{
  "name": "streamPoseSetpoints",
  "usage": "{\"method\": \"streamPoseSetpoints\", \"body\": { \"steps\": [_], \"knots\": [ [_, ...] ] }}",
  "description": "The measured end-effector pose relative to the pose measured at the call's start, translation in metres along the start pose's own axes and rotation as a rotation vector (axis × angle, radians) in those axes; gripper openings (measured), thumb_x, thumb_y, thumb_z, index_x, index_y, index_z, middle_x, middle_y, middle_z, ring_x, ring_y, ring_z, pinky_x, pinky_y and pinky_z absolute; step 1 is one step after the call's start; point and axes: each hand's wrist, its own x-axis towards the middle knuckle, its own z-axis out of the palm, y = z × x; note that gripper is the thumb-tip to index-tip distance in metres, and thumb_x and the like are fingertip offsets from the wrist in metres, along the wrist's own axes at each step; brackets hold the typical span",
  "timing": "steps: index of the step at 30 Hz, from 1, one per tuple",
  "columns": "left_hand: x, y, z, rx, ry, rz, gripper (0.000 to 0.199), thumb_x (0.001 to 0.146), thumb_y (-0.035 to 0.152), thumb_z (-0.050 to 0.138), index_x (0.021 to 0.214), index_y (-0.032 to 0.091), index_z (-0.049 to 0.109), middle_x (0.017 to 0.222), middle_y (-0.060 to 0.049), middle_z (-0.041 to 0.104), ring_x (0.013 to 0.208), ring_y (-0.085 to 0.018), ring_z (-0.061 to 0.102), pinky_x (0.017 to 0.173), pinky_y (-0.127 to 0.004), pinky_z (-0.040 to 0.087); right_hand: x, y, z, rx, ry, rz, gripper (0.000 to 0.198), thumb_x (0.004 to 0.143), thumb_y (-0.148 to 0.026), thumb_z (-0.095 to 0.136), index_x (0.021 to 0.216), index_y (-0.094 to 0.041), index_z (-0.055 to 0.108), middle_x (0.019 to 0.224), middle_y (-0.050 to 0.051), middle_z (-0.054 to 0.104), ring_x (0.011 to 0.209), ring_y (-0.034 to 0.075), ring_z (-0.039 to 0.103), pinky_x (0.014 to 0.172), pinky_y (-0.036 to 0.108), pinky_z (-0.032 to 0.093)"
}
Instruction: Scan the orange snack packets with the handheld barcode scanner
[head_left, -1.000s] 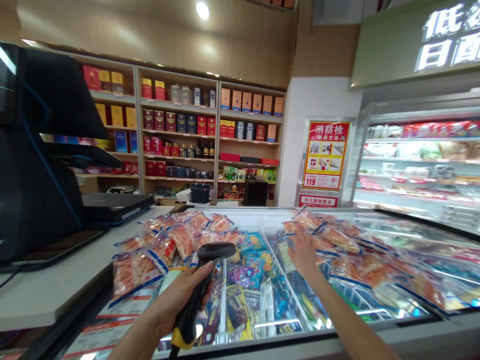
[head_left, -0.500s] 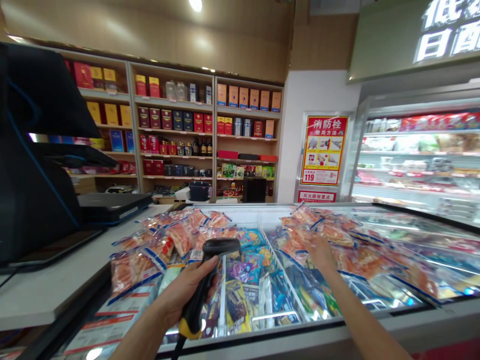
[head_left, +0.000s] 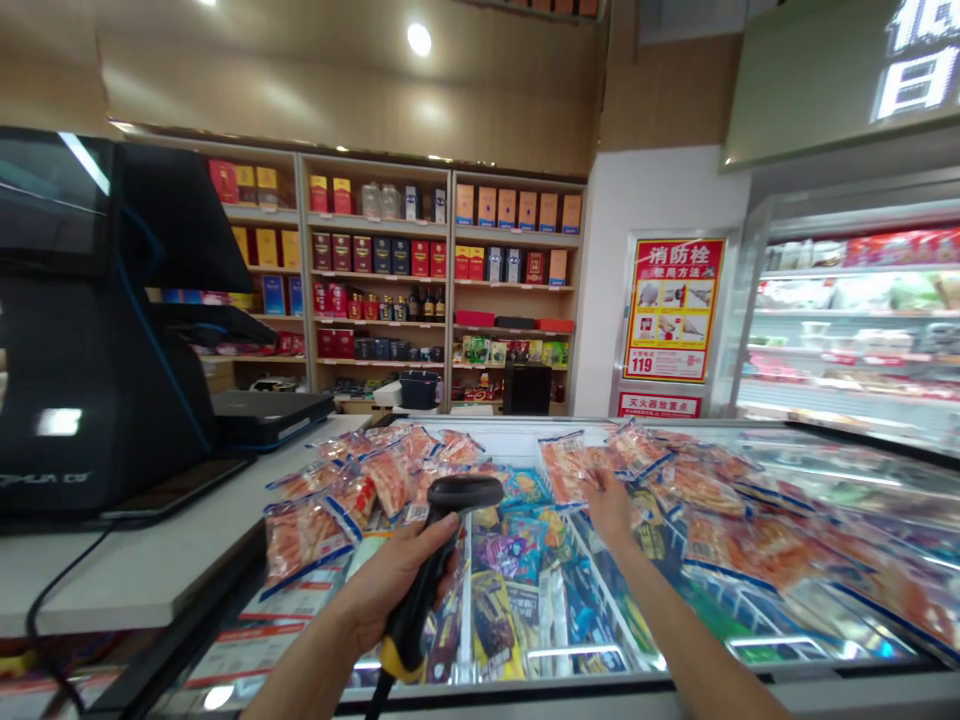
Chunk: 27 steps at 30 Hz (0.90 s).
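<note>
My left hand is wrapped round the handle of a black and yellow barcode scanner, its head tilted up and pointing right. My right hand pinches the near right part of a clear food packet with orange-pink contents and a blue edge. That packet is lifted slightly over the freezer's middle. Similar packets lie in a left heap and a right heap on the freezer's glass top. Under the glass, colourful ice cream wrappers show between white wire dividers.
To the left, a black checkout terminal stands on a white counter, with a cable hanging down. Shelves of boxed bottles line the back wall. A red and yellow poster and a lit display fridge are at the right.
My right hand has moved left from the right heap, bringing one packet with it. My left hand keeps hold of the scanner. The view has turned a little to the left.
</note>
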Motion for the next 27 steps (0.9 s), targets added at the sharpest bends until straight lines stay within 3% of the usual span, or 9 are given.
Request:
{"method": "streamPoseSetpoints", "body": {
  "steps": [6, 22, 27],
  "knots": [
    [-0.001, 0.003, -0.001, -0.030, -0.051, 0.006, 0.030, 0.068, 0.046, 0.051, 0.069, 0.016, 0.046, 0.053, 0.003, 0.051, 0.039, -0.005, 0.043, 0.038, -0.017, 0.033, -0.015, -0.014, 0.023, 0.031, -0.044, -0.067, 0.021, 0.063, -0.029, 0.043, 0.075, -0.015, 0.052, 0.072, 0.007, 0.059, 0.068, 0.018, 0.053, 0.065, 0.029, 0.039],
    [0.003, 0.001, -0.009, -0.071, -0.061, 0.016, 0.030, 0.068, 0.046, 0.051, 0.071, 0.016, 0.045, 0.055, 0.003, 0.050, 0.042, -0.006, 0.044, 0.040, -0.018, 0.033, -0.018, -0.013, 0.029, -0.003, -0.093, -0.078, 0.025, 0.065, -0.031, 0.042, 0.081, -0.014, 0.053, 0.078, 0.009, 0.060, 0.074, 0.020, 0.054, 0.068, 0.031, 0.039],
    [0.000, 0.008, -0.003, -0.094, -0.116, 0.048, 0.029, 0.069, 0.044, 0.050, 0.072, 0.015, 0.046, 0.056, 0.003, 0.049, 0.042, -0.005, 0.043, 0.040, -0.018, 0.033, -0.019, -0.013, 0.032, -0.022, -0.102, -0.055, 0.027, 0.065, -0.031, 0.042, 0.083, -0.014, 0.053, 0.079, 0.010, 0.060, 0.075, 0.021, 0.054, 0.068, 0.032, 0.039]
  ]
}}
